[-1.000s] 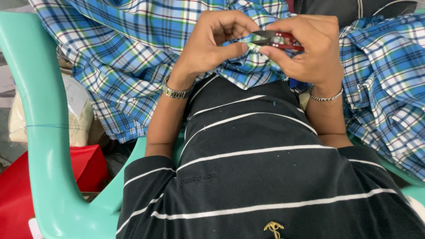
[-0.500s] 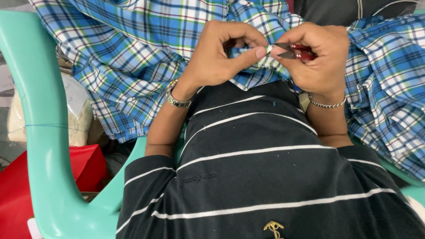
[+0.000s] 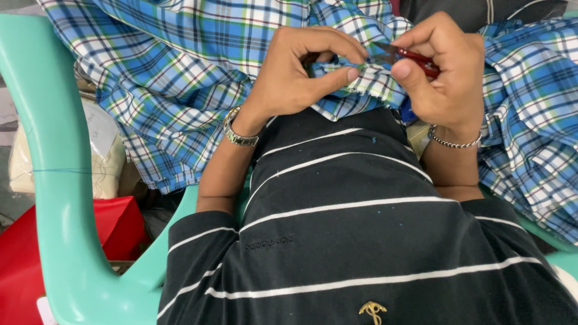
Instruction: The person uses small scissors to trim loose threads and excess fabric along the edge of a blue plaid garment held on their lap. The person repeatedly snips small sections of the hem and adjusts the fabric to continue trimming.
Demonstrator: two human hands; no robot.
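Two hands meet over a blue, white and green plaid cloth, the largest thing in view, which spreads across the person's lap and hangs off both sides. A mint-green plastic chair curves down to the left of the cloth, and a red box lies below the cloth's left edge, behind the chair arm. A pale bag sits just beside the cloth's left hanging edge.

The left hand comes up from a bent forearm, wrist cocked, with a metal wristwatch just under the cloth's lower edge. Its thumb and forefinger are pinched shut on a raw hem of the cloth, the thumb stretched out to the right along the fold and the other fingers curled above it.

The right hand rises from the other side, knuckles up, a thin silver bracelet on its wrist close to the cloth's right fold. It is closed around a small red thread snip, held between thumb and curled fingers, with the dark tip pointing left at the pinched hem. The two hands are very near each other, thumbs almost touching across the fold. Whether the snip's blades are parted cannot be told.
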